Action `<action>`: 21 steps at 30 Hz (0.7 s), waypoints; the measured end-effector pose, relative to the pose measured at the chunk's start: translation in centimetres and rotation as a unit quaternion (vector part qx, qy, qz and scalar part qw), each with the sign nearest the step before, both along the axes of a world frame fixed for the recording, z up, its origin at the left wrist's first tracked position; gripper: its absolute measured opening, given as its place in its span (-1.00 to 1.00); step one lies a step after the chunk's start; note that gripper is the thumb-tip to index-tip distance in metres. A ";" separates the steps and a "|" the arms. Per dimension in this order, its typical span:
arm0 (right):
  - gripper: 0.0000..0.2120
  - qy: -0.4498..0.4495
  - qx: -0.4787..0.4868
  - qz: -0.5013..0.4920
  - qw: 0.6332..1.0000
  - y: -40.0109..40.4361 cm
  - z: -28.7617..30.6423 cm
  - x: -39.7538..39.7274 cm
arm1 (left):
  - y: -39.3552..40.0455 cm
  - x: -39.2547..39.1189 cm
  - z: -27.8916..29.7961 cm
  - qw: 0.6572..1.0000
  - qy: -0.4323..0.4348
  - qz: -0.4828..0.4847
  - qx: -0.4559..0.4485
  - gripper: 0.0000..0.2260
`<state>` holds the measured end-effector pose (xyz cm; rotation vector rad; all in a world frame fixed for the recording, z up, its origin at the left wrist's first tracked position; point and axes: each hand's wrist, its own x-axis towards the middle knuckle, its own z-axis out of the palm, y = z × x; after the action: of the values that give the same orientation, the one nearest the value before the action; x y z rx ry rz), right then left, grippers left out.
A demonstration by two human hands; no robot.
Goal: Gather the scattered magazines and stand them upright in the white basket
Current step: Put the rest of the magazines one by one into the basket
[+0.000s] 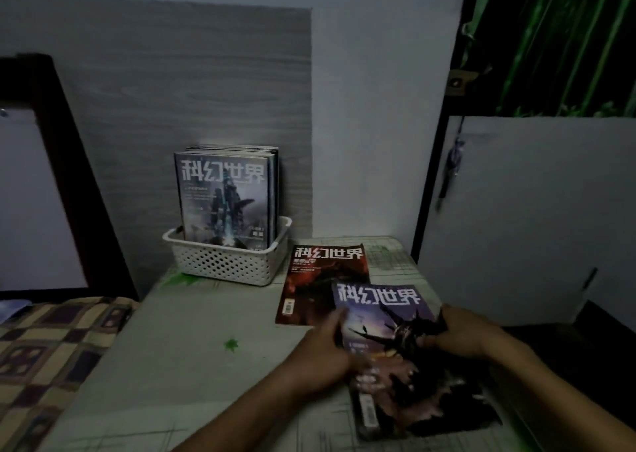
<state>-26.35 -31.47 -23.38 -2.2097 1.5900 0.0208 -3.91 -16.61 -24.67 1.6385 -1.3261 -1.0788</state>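
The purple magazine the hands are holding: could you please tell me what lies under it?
The purple magazine overlaps the near right corner of a red magazine lying flat on the table. That covered corner and the table beneath are hidden, so anything else under it cannot be seen.

A purple-covered magazine (385,317) is gripped at both edges by the left hand (327,352) and right hand (464,334); a red-covered magazine (320,279) is overlapped.

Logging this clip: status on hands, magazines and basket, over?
Left hand and right hand grip the purple magazine's side edges. Red magazine flat on the table, partly beneath it. Several already upright in the white basket. Path clear.
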 end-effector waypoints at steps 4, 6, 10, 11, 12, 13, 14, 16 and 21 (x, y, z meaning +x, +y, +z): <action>-0.58 -0.066 0.029 0.002 0.997 2.0 -0.6 0.1 | 0.1 -0.5 1.8 0.965 0.234 0.117 0.020 -0.69; -0.63 -0.098 0.032 -0.008 0.995 2.2 -1.6 0.1 | 0.8 -0.8 1.8 0.983 0.164 0.082 -0.013 -0.73; -0.73 -0.310 0.121 -0.062 0.941 2.1 -2.5 1.3 | 3.4 1.3 2.1 0.978 0.179 0.072 -0.073 -0.67; -0.72 -0.357 0.130 -0.063 0.923 2.3 -2.2 1.8 | 3.9 2.2 2.4 0.975 0.187 0.072 -0.096 -0.68; -0.71 -0.393 0.134 -0.053 0.908 2.5 -1.5 2.7 | 4.4 3.5 2.6 0.973 0.184 0.070 -0.122 -0.67; -0.74 -0.430 0.143 -0.030 0.891 2.7 -0.6 3.8 | 4.9 4.7 2.9 0.971 0.176 0.064 -0.145 -0.66; -0.78 -0.452 0.150 0.006 0.879 3.0 0.7 5.1 | 5.3 6.1 3.3 0.970 0.162 0.063 -0.169 -0.64; -0.88 -0.484 0.138 0.061 0.862 3.7 3.2 8.1 | 5.7 9.0 4.5 0.964 0.105 0.084 -0.230 -0.61; -0.87 -0.568 0.024 0.100 0.817 4.9 8.9 17.6 | 3.9 17.0 10.5 0.915 -0.148 0.211 -0.311 -0.72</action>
<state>-8.72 -26.55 -14.47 -1.6944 0.6477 -0.9855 13.12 -12.71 -14.22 1.5110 -1.2427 -0.1194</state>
